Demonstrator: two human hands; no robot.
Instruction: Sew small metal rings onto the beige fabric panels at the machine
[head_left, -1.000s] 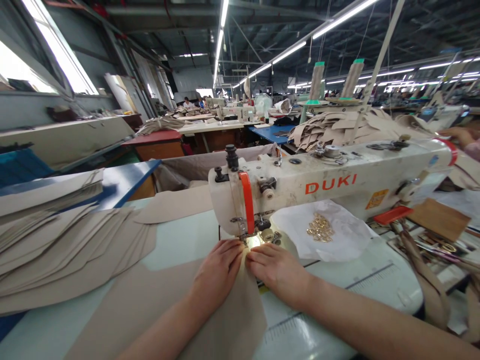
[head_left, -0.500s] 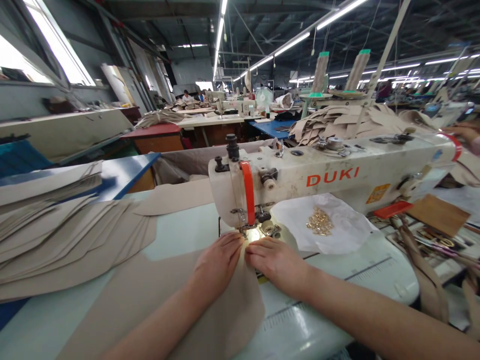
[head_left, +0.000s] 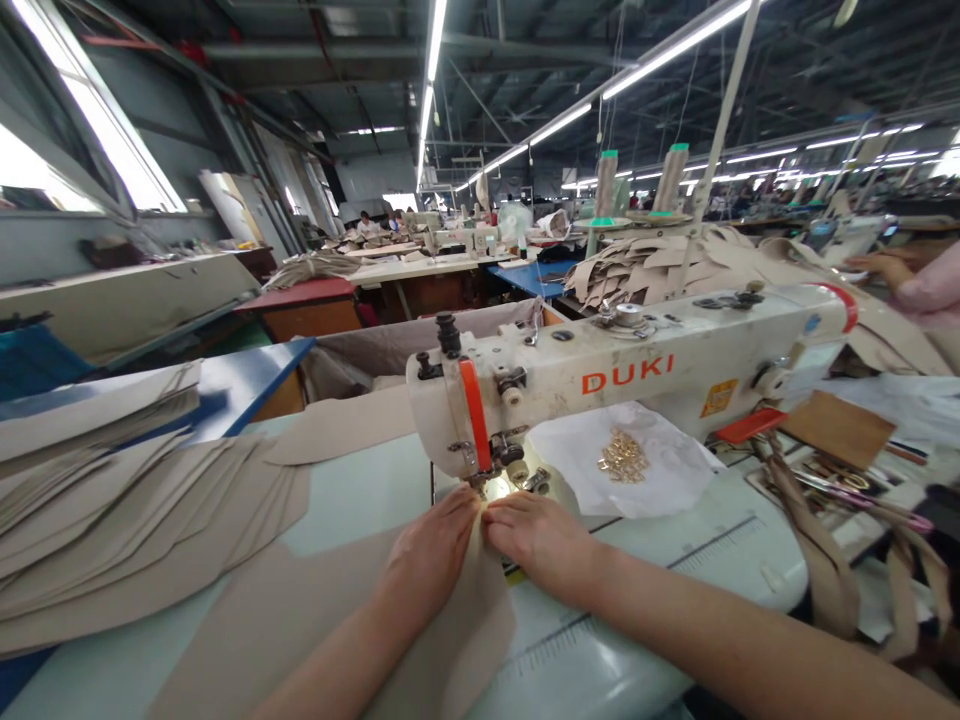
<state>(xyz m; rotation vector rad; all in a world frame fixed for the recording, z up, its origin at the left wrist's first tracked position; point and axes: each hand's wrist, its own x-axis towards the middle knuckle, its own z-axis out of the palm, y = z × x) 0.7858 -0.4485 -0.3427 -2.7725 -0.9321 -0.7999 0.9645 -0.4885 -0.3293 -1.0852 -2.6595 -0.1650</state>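
A large beige fabric panel (head_left: 450, 610) lies under the presser foot of a white sewing machine (head_left: 547, 365) marked DUKI, its near part spreading over the pale table. My left hand (head_left: 435, 540) is closed at the panel's edge, fingers together just in front of the lit needle area. Close beside it, my right hand (head_left: 544, 540) pinches the same edge from the right. The fingertips of both hands nearly meet, and they partly hide the fabric at the needle.
Stacked beige panels (head_left: 112, 530) lie at the left. Small gold-coloured metal pieces (head_left: 624, 457) rest on a white sheet (head_left: 667, 490) beside the machine. Scissors and beige strips (head_left: 825, 570) are at the right. Behind stand thread cones (head_left: 670, 180); another person's arm (head_left: 892, 270) shows at far right.
The camera view has shifted, so the machine appears further left and slightly lower. Both hands stay at the panel's edge by the needle. A pink sleeve now shows at far right.
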